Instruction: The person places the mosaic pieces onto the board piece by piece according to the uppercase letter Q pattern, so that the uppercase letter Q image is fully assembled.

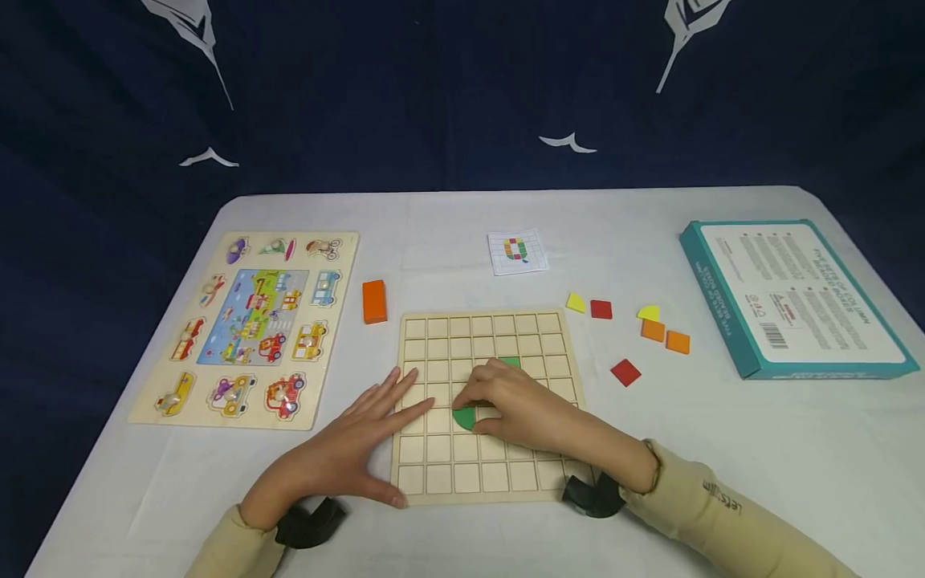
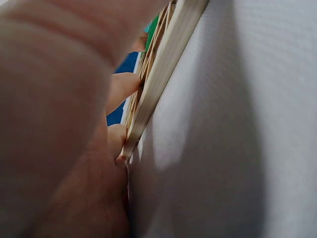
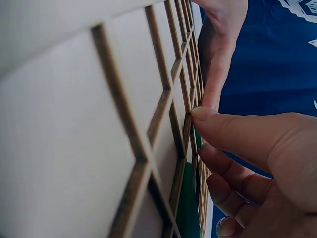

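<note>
One rounded green piece (image 1: 465,418) in pinching right grip (image 1: 527,408), over square wooden grid board (image 1: 466,478); spread left grip (image 1: 354,445), left edge.

Tan sleeves (image 1: 730,526), dark lettering (image 1: 723,497) on right one; black curved wristbands (image 1: 312,526).

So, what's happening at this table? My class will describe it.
A person's right hand pinches a flat green, round-edged piece at the pale wooden grid board, while the left hand lies spread at that board's left edge. Another flat green piece sits on the board, partly hidden by the right hand. Flat red pieces, flat orange pieces and flat yellow pieces lie to the board's right, and a small white card printed with a coloured pattern lies beyond it.
</note>
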The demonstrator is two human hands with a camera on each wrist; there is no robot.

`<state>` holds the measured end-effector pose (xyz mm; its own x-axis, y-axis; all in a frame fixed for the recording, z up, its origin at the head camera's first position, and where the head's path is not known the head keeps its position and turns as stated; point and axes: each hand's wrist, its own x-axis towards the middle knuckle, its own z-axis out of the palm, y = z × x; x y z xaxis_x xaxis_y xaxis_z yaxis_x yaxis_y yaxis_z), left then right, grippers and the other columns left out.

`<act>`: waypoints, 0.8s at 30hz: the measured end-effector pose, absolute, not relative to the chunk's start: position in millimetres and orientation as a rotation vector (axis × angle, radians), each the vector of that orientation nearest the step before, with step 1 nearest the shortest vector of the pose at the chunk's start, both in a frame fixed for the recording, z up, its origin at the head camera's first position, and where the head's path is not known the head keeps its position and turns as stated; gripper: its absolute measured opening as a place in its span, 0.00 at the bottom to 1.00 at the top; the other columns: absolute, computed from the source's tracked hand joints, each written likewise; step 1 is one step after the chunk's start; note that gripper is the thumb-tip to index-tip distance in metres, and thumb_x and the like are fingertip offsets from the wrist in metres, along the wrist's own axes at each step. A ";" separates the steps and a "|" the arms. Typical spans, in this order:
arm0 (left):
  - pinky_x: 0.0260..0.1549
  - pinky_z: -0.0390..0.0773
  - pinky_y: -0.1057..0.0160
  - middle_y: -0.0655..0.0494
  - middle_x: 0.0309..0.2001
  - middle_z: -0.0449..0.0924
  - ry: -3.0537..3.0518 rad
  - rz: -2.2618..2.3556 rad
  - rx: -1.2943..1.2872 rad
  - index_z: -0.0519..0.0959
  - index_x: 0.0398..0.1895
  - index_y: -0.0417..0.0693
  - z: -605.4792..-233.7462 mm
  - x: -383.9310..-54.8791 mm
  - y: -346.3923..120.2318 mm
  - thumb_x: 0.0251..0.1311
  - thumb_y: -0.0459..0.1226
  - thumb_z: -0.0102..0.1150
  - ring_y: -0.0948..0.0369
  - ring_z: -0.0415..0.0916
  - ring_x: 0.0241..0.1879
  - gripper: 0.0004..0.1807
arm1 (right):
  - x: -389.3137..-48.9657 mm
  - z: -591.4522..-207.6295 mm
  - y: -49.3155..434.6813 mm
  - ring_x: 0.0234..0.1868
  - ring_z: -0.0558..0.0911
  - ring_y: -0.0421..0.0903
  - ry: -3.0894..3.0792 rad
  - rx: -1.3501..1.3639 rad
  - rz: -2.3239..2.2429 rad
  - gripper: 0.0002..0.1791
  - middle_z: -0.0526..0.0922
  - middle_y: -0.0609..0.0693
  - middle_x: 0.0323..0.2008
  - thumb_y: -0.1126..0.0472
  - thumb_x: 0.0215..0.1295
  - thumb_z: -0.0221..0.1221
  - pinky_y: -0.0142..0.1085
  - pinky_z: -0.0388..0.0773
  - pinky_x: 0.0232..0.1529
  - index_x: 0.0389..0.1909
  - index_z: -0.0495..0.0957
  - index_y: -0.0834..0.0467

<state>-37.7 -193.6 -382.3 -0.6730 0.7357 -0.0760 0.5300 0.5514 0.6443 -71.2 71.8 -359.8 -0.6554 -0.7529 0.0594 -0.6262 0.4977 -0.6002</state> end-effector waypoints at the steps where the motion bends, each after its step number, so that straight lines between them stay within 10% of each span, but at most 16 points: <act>1: 0.63 0.39 0.43 0.51 0.74 0.32 2.454 0.852 1.043 0.53 0.73 0.53 -382.1 -37.7 -193.7 0.32 0.61 0.71 0.51 0.26 0.70 0.61 | -71.0 -359.5 71.9 0.42 0.71 0.40 2.533 -1.181 -0.891 0.12 0.78 0.41 0.36 0.66 0.49 0.69 0.34 0.70 0.45 0.37 0.83 0.56; 24: 0.63 0.40 0.42 0.50 0.74 0.33 2.468 0.855 1.046 0.54 0.73 0.54 -381.1 -35.2 -192.8 0.32 0.63 0.68 0.51 0.27 0.70 0.61 | -63.9 -356.9 72.7 0.32 0.67 0.39 2.750 -1.062 -0.716 0.13 0.71 0.38 0.23 0.57 0.43 0.73 0.35 0.64 0.36 0.25 0.77 0.50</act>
<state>-35.2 -192.8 -381.1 -0.6775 0.7329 -0.0628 0.5370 0.5512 0.6386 -63.9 72.7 -356.9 -0.7499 -0.6581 0.0673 -0.6074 0.6447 -0.4641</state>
